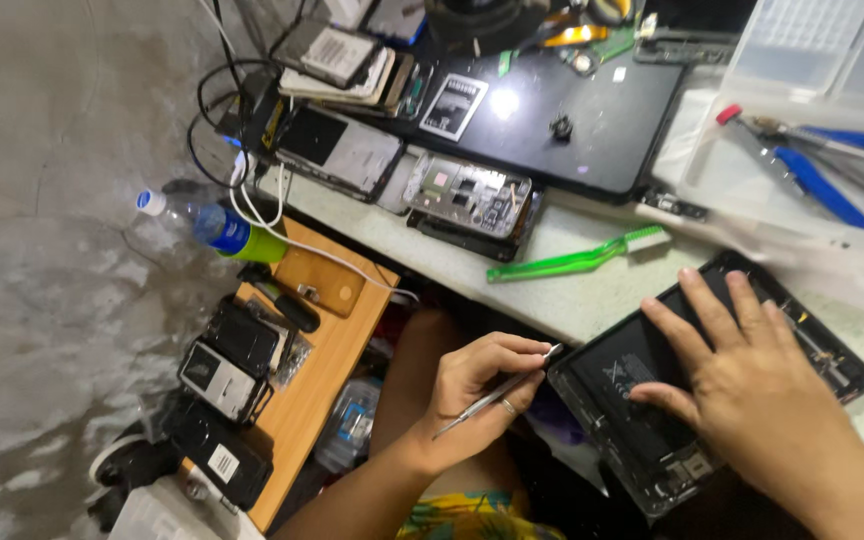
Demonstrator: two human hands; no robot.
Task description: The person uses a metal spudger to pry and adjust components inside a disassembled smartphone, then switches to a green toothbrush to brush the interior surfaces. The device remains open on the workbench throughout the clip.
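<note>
At lower right of frame, right hand (752, 385) spread flat on opened tablet (832, 360), pinning it steady; at centre bottom, left hand (477, 385) pinching metal spudger (497, 392), tip at tablet's edge for prying.

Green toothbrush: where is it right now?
In the head view the green toothbrush lies flat on the white bench top, right of centre, between the opened phone and the right hand on the opened tablet.

Left hand (477, 385) pinching thin metal tool (497, 392), right hand (752, 385) flat on opened tablet (652, 440), probably
</note>
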